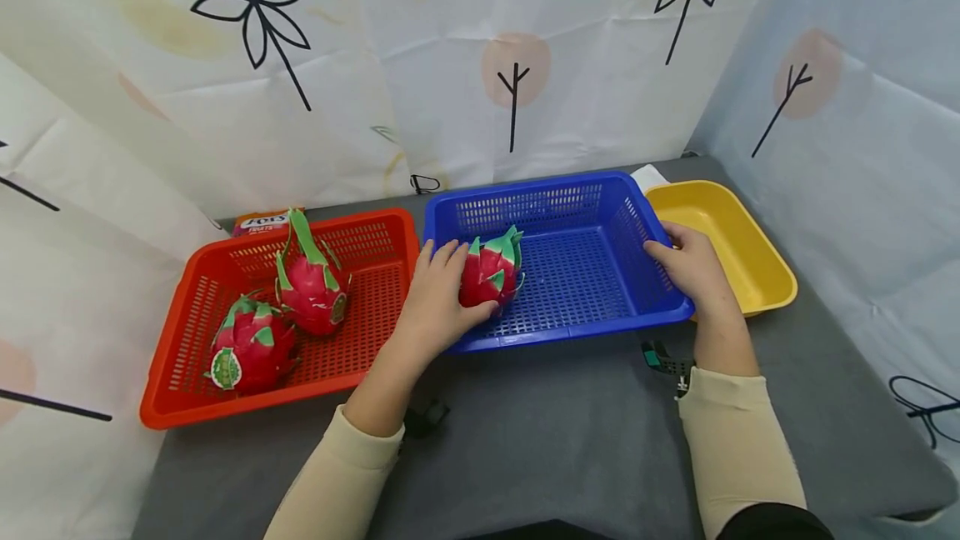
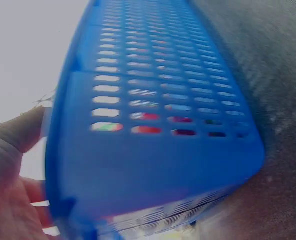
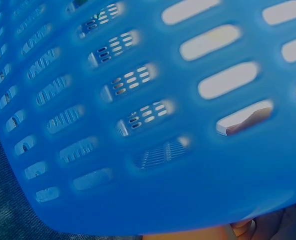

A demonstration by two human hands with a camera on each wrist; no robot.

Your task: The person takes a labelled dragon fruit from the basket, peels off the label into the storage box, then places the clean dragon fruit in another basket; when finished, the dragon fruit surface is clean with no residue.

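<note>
My left hand (image 1: 437, 300) reaches over the left end of the blue basket (image 1: 566, 330) and holds a dragon fruit (image 1: 492, 269). Its thumb crosses the fruit's lower side, while the fingers curve along the left. In the left wrist view, the thumb (image 2: 18, 130) and fingers pass behind the basket's rim; pink shows through the slots. At the other end, my right hand (image 1: 693, 261) grips the basket's right rim. The right wrist view is mostly filled by the blue slotted wall (image 3: 212, 185). Two more dragon fruits (image 1: 253, 348) lie in the red basket (image 1: 281, 397).
A yellow tray (image 1: 772, 294) stands at the right, beside the blue basket. Behind the red basket lies an orange-and-purple packet (image 1: 258, 223). The grey table (image 1: 555, 432) meets patterned white sheets (image 1: 442, 90) at its back and sides.
</note>
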